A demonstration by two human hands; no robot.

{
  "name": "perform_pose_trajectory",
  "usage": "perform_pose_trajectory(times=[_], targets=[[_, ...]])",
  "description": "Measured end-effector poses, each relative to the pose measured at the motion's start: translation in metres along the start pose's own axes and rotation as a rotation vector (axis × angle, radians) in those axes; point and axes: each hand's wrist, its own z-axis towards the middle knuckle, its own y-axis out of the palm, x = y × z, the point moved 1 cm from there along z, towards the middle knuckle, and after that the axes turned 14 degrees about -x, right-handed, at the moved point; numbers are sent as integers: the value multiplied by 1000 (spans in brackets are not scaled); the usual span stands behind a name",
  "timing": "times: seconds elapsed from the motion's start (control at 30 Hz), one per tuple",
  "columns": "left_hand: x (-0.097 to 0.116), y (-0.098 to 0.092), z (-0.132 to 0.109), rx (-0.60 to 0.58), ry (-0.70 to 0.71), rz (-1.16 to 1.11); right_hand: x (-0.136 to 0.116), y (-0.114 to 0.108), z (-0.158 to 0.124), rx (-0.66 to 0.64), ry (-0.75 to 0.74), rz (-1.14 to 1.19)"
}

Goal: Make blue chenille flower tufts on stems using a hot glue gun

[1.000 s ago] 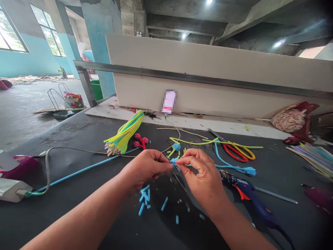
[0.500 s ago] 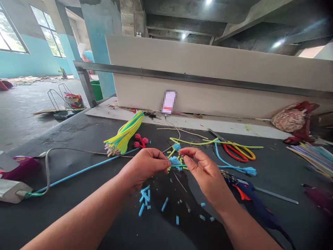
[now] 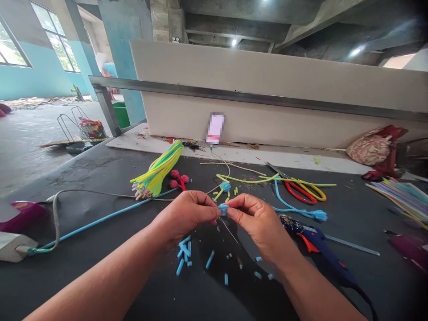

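Observation:
A small fluffy blue pipe-cleaner flower [image 3: 223,209] is pinched between my two hands above the middle of the dark table. My left hand [image 3: 190,210] grips its left side with thumb and forefinger. On the other side, the thumb and forefinger of my right hand [image 3: 257,219] press against it. Fingers hide much of the flower. Just beyond them lies another blue flower [image 3: 225,186] on a yellow-green stem, with short yellow-green snippets around it. Cut blue pipe-cleaner pieces [image 3: 184,253] are scattered nearer to me.
A dark blue glue gun [image 3: 323,249] lies right of my right hand, with scissors [image 3: 302,191] behind it. Beyond my left hand are a yellow-green pipe-cleaner bundle [image 3: 159,171] and a red piece [image 3: 182,182]. A phone [image 3: 216,128] leans on the back board. Cables cross the left side.
My right hand has moved left, and its thumb and forefinger have closed on the blue flower. The left hand keeps its pinch. The view has shifted slightly.

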Motion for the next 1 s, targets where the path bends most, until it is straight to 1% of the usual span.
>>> perform_pose_trajectory(times=[0.1,0.2,0.27,0.37,0.43,0.53,0.63,0.73,0.8,0.87,0.93,1.0], targets=[[-5,-2,3,-31,15,-36,-2,-2,1,-33,-22,42],[-6,-8,4,-94,46,-129,-2,-6,4,-58,-143,102],[-4,-12,3,-149,76,-212,1,-9,6,-19,-203,152],[0,-19,1,-204,75,-322,6,-9,9,61,-206,162],[2,-23,0,-233,69,-378,9,-7,11,82,-182,54],[4,-28,0,-291,83,-452,13,-1,10,91,-160,-245],[3,-32,0,-340,89,-512,15,8,9,101,-228,-506],[4,-34,-1,-384,129,-526,17,16,6,85,-304,-591],[5,-35,-2,-394,146,-511,16,19,5,82,-316,-592],[6,-35,-3,-380,143,-488,14,19,4,96,-314,-581],[5,-34,-3,-354,124,-458,10,18,2,120,-299,-471],[4,-32,-2,-330,96,-429,7,16,1,113,-292,-284]])
